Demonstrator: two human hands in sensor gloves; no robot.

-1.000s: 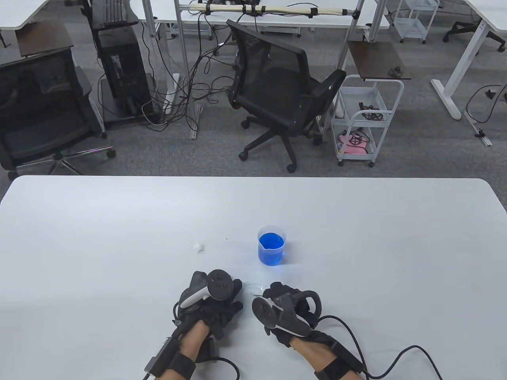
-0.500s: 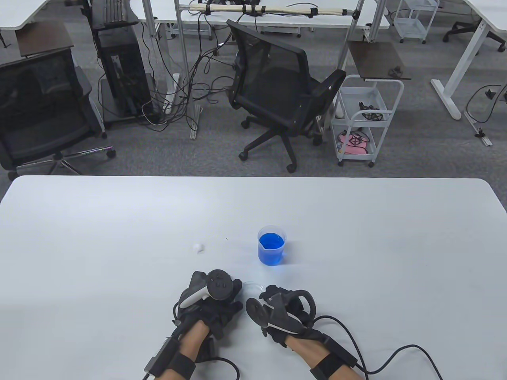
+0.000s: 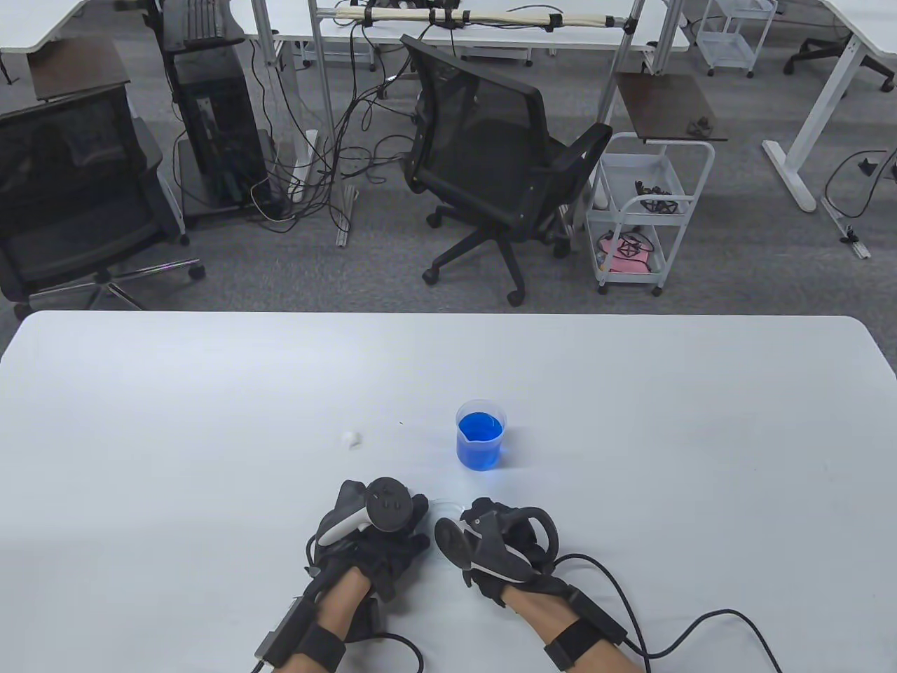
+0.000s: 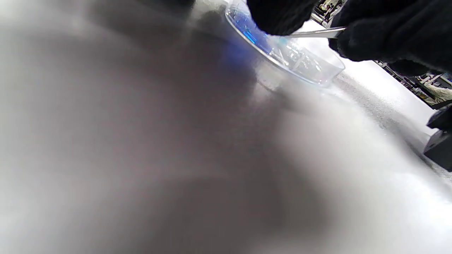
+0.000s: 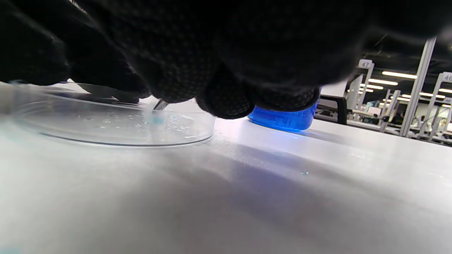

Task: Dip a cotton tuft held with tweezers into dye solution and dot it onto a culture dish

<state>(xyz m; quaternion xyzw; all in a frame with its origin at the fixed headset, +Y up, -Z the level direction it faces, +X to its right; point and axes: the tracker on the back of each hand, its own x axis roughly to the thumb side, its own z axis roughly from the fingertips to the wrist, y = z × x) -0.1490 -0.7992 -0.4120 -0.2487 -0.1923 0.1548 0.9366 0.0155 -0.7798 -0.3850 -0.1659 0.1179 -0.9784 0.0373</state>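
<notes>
Rolled further leftward since a second ago, the right hand (image 3: 506, 545) pinches tweezers (image 4: 314, 33), their blue-tipped cotton tuft (image 5: 156, 119) inside the culture dish (image 5: 106, 127); left hand (image 3: 378, 536) rests beside it, grip unclear; beyond, the dye beaker (image 3: 480, 433); a stray cotton ball (image 3: 350, 439).

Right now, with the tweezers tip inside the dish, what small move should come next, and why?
Probably lift the tweezers slightly and dot a fresh spot: the blue-tinted cotton tuft in the right hand sits low in the culture dish, which the left hand seems to steady.
</notes>
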